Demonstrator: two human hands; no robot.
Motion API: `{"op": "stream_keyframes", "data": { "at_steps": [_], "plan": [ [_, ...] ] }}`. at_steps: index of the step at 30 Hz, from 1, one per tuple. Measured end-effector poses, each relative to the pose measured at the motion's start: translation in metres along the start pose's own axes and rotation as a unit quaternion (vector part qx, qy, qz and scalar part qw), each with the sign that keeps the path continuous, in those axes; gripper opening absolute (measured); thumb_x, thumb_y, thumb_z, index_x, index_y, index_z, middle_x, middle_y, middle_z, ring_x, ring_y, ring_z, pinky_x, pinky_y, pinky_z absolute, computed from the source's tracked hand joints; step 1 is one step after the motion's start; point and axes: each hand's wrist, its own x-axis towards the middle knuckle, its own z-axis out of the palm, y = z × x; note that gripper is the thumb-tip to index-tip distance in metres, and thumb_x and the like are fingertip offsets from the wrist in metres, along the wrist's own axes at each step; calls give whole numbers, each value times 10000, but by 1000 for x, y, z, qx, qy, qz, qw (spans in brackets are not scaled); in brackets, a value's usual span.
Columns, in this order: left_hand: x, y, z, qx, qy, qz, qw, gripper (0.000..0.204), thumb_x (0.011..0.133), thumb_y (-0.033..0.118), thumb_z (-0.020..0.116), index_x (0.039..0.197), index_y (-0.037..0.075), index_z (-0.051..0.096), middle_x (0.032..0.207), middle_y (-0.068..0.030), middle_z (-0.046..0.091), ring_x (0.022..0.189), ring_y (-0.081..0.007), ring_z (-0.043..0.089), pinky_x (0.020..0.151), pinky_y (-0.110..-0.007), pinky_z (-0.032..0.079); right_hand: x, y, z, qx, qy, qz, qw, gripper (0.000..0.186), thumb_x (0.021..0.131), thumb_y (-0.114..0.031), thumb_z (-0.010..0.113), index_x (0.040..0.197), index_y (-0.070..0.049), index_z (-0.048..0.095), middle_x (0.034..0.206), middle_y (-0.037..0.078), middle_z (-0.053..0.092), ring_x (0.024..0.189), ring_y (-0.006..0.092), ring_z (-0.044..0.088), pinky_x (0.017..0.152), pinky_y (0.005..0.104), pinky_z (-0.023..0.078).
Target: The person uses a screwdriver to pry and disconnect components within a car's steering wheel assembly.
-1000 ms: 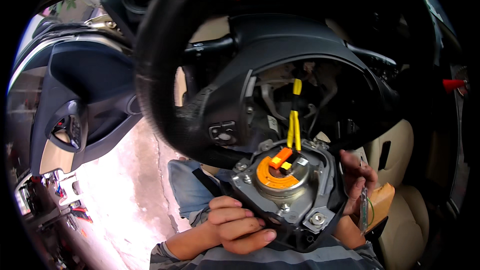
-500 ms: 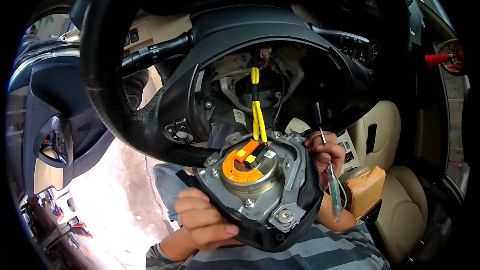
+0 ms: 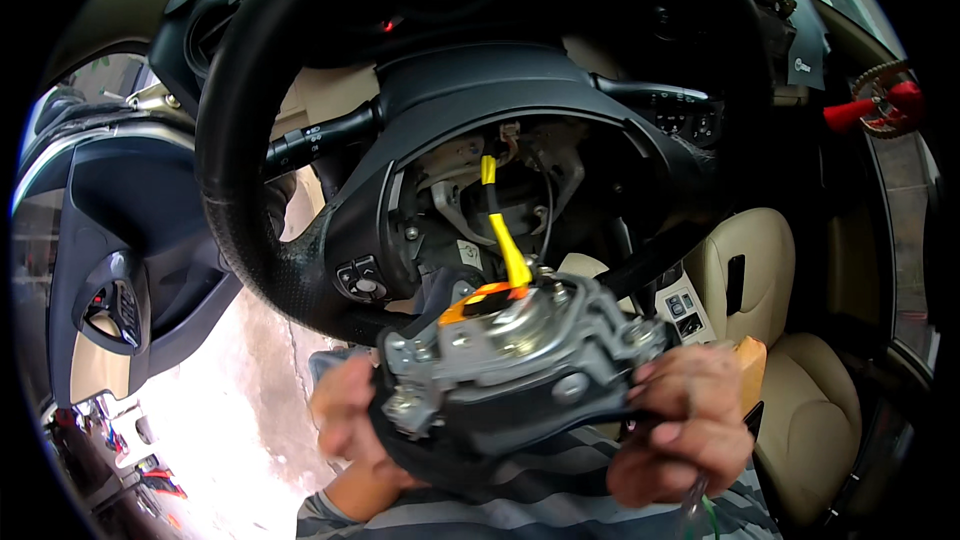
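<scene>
Between my hands is a steering-wheel airbag module (image 3: 540, 385), a grey metal frame on a black cover, tilted below the wheel hub. My left hand (image 3: 352, 418), blurred, is closed on its left edge. My right hand (image 3: 690, 425) grips its right edge, with a clear-handled screwdriver (image 3: 694, 502) also in the fingers, its handle poking out below. A yellow-sleeved cable (image 3: 508, 245) runs from the open hub to orange and black connectors (image 3: 485, 302) on the module. The black steering wheel (image 3: 235, 180) stands behind; the screwdriver's shaft is mostly hidden.
Stalks (image 3: 325, 140) flank the steering column on both sides. The dark door (image 3: 150, 240) stands open at the left, above bright ground. A beige passenger seat (image 3: 800, 380), tan box (image 3: 750, 372) and console switches (image 3: 682, 310) lie to the right. My striped shirt is just below the module.
The airbag module has tipped, so its back faces me less and its side shows more. My left hand has risen slightly; my right hand has moved down and right with the screwdriver.
</scene>
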Motion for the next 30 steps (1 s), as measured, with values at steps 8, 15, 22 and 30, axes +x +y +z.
{"op": "stream_keyframes", "data": {
  "at_steps": [8, 15, 22, 30],
  "plan": [
    [69, 66, -8, 256, -305, 82, 914, 489, 862, 559, 626, 1168, 179, 598, 1098, -30, 554, 1093, -283, 517, 976, -493, 404, 24, -20, 10, 178, -70, 86, 978, 402, 1032, -393, 382, 932, -34, 534, 719, 134, 666, 683, 271, 704, 588, 335, 593],
    [63, 55, -21, 213, -311, 104, 920, 561, 777, 543, 745, 1184, 192, 586, 1110, -12, 528, 1110, -265, 506, 939, -427, 445, 13, 33, 9, 403, 39, 69, 912, 499, 1038, -378, 392, 949, 57, 621, 655, 97, 610, 496, 183, 582, 444, 260, 472],
    [57, 53, -29, 249, -332, 119, 902, 664, 797, 572, 706, 1287, 186, 478, 1159, -62, 445, 1158, -320, 480, 952, -472, 443, 8, 26, 11, 409, 55, 204, 888, 223, 912, -179, 683, 899, -3, 547, 661, 91, 608, 513, 133, 556, 493, 272, 437],
    [49, 53, -28, 282, -286, 116, 909, 634, 769, 380, 775, 1284, 140, 492, 1150, -103, 449, 1123, -367, 503, 935, -488, 449, -1, 43, 8, 472, -23, 199, 859, 336, 894, -261, 700, 905, 11, 503, 666, 123, 593, 481, 140, 514, 459, 253, 412]
  ]
}}
